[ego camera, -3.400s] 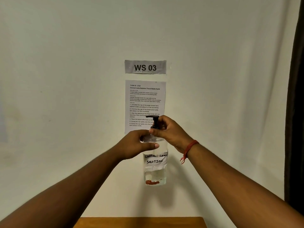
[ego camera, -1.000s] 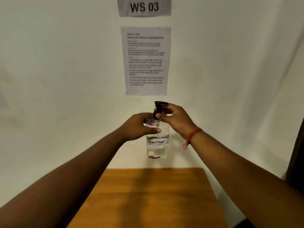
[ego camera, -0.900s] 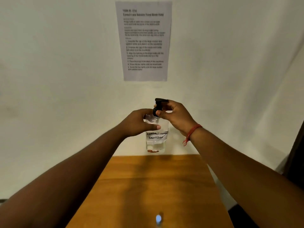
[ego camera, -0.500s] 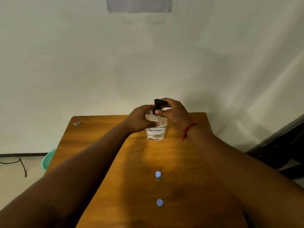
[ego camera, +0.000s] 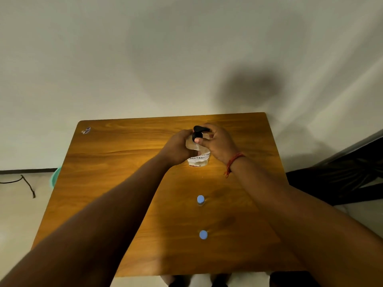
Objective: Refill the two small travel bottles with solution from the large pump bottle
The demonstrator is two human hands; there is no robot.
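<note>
The left hand [ego camera: 176, 149] steadies the pump bottle [ego camera: 198, 157] on the bench [ego camera: 107, 183]. The right hand [ego camera: 217, 142] pinches its pump collar [ego camera: 196, 134], probably to unscrew it.

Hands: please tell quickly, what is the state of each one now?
Left hand: grips the body of the pump bottle.
Right hand: fingers pinch the black pump head.

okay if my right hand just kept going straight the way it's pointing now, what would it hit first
Your right hand points leftward, with its fingers already round the black pump head of the large pump bottle. Just beyond is probably your left hand.
</note>
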